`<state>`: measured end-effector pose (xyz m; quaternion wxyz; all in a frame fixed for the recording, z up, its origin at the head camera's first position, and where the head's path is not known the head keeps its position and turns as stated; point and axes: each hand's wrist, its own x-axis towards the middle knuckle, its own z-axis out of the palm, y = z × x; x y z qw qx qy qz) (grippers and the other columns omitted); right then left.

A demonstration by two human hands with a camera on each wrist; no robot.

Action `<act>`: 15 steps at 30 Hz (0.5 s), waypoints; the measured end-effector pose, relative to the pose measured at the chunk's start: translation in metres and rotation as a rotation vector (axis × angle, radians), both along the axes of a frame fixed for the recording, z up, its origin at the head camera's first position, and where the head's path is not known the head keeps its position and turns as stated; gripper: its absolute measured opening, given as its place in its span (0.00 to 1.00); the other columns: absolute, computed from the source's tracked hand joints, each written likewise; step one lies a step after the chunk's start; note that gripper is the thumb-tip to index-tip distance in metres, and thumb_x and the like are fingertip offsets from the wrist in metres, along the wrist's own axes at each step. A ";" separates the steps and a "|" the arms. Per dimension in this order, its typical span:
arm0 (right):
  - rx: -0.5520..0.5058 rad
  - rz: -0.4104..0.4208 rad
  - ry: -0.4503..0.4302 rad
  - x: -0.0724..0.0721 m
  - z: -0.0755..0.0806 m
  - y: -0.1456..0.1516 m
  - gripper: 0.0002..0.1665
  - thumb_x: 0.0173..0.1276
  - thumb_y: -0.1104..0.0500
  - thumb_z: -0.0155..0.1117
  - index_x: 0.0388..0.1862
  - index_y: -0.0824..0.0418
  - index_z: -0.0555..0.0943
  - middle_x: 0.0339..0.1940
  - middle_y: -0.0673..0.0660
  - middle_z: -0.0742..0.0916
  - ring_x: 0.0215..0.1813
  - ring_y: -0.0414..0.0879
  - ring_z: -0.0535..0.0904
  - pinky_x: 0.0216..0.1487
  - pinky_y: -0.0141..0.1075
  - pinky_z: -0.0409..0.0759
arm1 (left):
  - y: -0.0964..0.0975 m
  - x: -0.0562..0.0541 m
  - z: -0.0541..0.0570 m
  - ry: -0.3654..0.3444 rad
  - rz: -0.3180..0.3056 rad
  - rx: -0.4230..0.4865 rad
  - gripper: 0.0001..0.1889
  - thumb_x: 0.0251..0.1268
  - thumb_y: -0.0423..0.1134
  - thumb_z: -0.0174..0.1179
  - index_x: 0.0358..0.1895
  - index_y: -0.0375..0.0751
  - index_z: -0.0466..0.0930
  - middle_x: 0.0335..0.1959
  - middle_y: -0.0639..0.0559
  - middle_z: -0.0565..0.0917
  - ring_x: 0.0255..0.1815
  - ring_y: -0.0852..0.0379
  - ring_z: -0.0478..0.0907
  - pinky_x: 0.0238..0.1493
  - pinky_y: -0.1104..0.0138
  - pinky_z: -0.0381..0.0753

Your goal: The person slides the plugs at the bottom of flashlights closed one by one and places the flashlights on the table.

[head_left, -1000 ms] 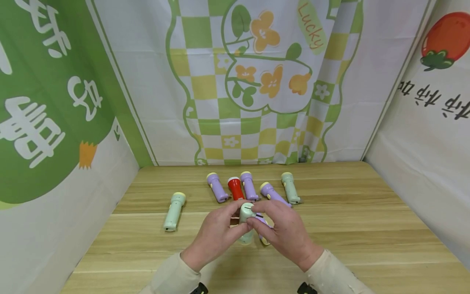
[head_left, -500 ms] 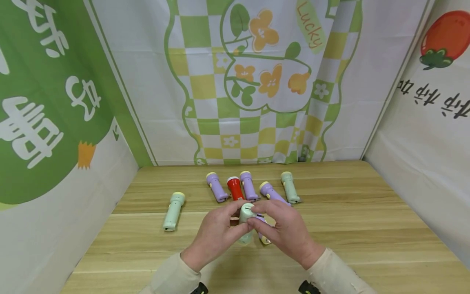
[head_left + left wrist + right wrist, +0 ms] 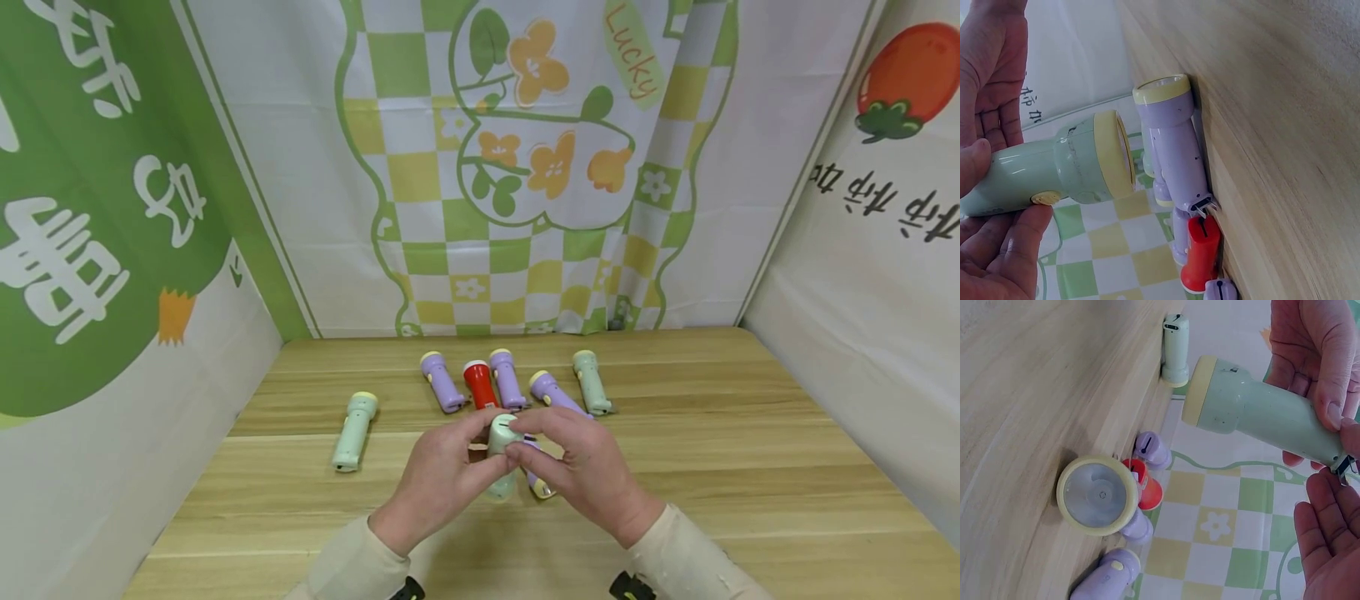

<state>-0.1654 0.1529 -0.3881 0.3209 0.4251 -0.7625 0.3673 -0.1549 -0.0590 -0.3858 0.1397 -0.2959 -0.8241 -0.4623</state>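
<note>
A pale green flashlight [image 3: 506,429] with a yellow rim is held tail up above the table. My left hand [image 3: 446,471] grips its body; in the left wrist view the fingers lie by the yellow switch [image 3: 1045,197]. At the tail, my right hand [image 3: 588,475] pinches the end between thumb and index finger. Metal plug prongs [image 3: 1343,469] stick out there in the right wrist view, close to the right fingers. Just behind the hands lies a purple flashlight [image 3: 542,485], partly hidden by the right hand.
Further back on the wooden table [image 3: 712,450] lie a red flashlight [image 3: 480,385], several purple flashlights [image 3: 442,383] and a green one [image 3: 592,385]. Another green flashlight [image 3: 355,432] lies to the left. Printed curtains [image 3: 540,250] enclose the table at the back and sides.
Both hands stay in almost the same pose around the green flashlight. My right fingers shift very slightly at its tail, and less of the dark prong shows beside them.
</note>
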 end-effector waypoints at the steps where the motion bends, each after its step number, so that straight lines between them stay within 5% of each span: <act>1: -0.001 0.003 -0.001 0.000 0.000 0.000 0.19 0.60 0.62 0.81 0.50 0.56 0.86 0.47 0.48 0.91 0.50 0.43 0.87 0.56 0.25 0.81 | 0.000 0.000 0.000 -0.003 0.000 0.004 0.20 0.63 0.39 0.75 0.58 0.49 0.84 0.46 0.60 0.89 0.45 0.63 0.88 0.44 0.74 0.86; 15: 0.034 -0.005 0.009 0.002 0.002 0.000 0.20 0.61 0.61 0.80 0.53 0.55 0.87 0.48 0.47 0.91 0.51 0.43 0.87 0.55 0.27 0.82 | -0.001 0.002 0.001 -0.014 -0.005 0.011 0.19 0.63 0.39 0.75 0.57 0.49 0.85 0.44 0.60 0.89 0.44 0.65 0.87 0.43 0.74 0.86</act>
